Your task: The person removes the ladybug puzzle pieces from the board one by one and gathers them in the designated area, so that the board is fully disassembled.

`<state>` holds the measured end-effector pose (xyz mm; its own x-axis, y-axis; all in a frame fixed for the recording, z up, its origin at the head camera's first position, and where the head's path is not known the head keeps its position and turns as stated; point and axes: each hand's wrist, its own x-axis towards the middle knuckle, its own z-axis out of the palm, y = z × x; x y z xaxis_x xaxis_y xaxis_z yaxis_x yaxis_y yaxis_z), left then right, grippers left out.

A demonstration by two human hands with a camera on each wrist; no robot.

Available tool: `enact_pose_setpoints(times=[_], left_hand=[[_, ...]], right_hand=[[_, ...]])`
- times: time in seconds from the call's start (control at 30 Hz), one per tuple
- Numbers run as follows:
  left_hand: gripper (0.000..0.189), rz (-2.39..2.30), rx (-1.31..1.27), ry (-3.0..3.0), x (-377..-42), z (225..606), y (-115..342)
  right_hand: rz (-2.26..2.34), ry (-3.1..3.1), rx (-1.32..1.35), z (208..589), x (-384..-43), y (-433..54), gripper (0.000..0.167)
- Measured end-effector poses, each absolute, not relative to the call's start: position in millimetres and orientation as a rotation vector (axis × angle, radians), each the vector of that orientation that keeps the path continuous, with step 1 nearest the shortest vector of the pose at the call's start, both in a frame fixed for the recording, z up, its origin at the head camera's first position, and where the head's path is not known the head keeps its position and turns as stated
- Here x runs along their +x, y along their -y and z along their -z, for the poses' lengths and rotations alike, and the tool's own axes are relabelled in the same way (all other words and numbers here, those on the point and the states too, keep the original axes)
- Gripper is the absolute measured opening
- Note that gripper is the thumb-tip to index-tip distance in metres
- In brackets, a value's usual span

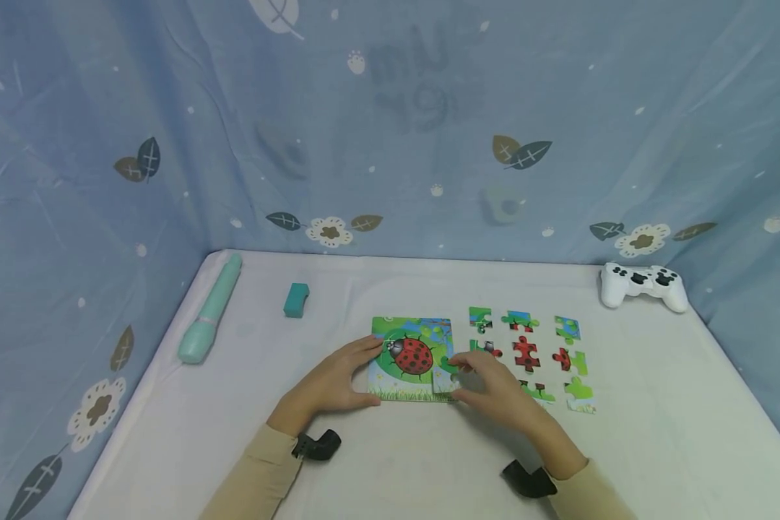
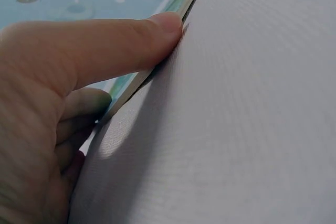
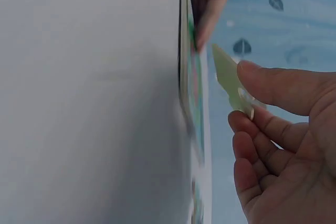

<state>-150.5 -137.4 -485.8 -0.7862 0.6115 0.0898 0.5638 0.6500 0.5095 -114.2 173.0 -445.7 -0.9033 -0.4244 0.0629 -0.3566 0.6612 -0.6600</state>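
Observation:
A puzzle board [image 1: 396,395] with a red ladybug picture lies flat at the middle of the table. Along its left side my left hand [image 1: 344,379] rests, fingers extended over the edge and thumb at the near left corner. In the left wrist view the thumb presses against the edge of the board [image 2: 137,80]. My right hand [image 1: 497,386] pinches a green and pale puzzle piece [image 1: 443,381] between thumb and fingers, over the board's lower right part. The right wrist view shows the piece [image 3: 227,74] held tilted, apart from the board's surface.
Several loose puzzle pieces [image 1: 526,354] lie spread out right of the board, some partly behind my right hand. A white game controller [image 1: 643,284] sits at the back right. Back left are a teal block [image 1: 295,300] and a mint wand-shaped object [image 1: 209,310]. Patterned blue cloth [image 1: 390,144] encloses the table.

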Motion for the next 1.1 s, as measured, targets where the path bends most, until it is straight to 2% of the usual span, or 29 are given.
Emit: enact_pose_setpoints(times=[0.33, 0.73, 1.1], left_hand=[[0.088, -0.805, 0.974, -2.773, -146.5, 483.5, 141.4], [0.088, -0.815, 0.985, -2.757, -144.5, 481.7, 138.8], [0.088, -0.810, 0.990, -2.768, -144.2, 480.9, 140.3]], right_hand=[[1.004, -2.921, -0.485, 457.8, -99.1, -214.1, 0.045], [0.879, -2.992, -0.528, 461.9, -93.7, -218.1, 0.040], [0.894, -2.975, -0.545, 459.6, -94.9, -219.5, 0.043]])
